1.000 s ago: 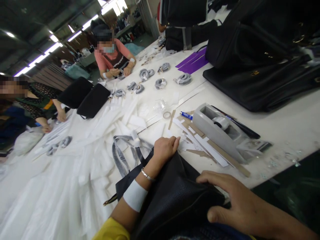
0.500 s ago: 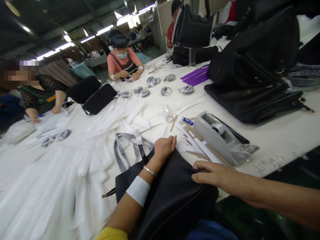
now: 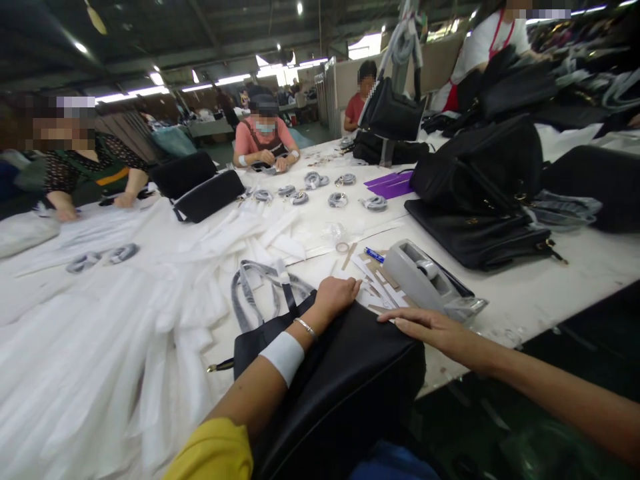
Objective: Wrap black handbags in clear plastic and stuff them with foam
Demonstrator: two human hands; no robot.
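A black handbag [image 3: 345,373] lies tipped on its side at the table's near edge, base towards me. My left hand [image 3: 336,295] reaches across it with fingers curled closed at its far edge, the fingertips partly hidden. On the bag's right corner rests my right hand [image 3: 423,328], its fingers stretched out and thumb alongside. Wrapped straps [image 3: 245,293] of the bag lie on the table beyond my left forearm. Just past my right hand stands a grey tape dispenser [image 3: 425,277], with paper and card strips [image 3: 380,283] beside it.
White foam sheets [image 3: 115,353] cover the table's left side. Black bags [image 3: 480,173] are piled at right, near purple pieces [image 3: 390,185]. Several coiled straps [image 3: 337,199] lie mid-table. Co-workers sit across, one in a pink shirt [image 3: 243,137]. A blue marker [image 3: 374,255] lies by the dispenser.
My right hand has gone from pinching the bag's edge to lying on it with straightened fingers. The bag's base has turned more towards me. My left hand stays at the far edge.
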